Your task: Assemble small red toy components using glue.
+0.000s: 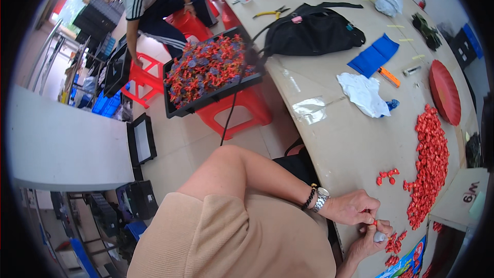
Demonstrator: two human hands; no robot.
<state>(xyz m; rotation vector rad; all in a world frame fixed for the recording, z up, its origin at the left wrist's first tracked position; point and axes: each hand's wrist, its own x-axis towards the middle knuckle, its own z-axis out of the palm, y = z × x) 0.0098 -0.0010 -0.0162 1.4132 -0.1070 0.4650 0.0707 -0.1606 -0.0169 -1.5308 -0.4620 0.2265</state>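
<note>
My left hand (354, 207), with a watch and a dark bead bracelet at the wrist, is closed in a pinch on a small red piece (374, 222) at the table's near edge. Right below it, my right hand (364, 244) is closed around a small whitish, bottle-like thing (380, 237); the fingers hide most of it. The two hands nearly touch. Beside them lies a little group of glossy red pieces (395, 243). A large heap of the same pieces (431, 159) stretches farther up the table, with a small cluster (387, 176) set apart from it.
A blue printed bag (418, 252) lies near my right hand. Farther off are a red tray (444, 92), crumpled white tissue (363, 92), an orange cutter (389, 76), a blue cloth (374, 55) and a black bag (314, 30). Left, a crate (180, 109) sits on a red stool; another person (154, 13) sits beyond.
</note>
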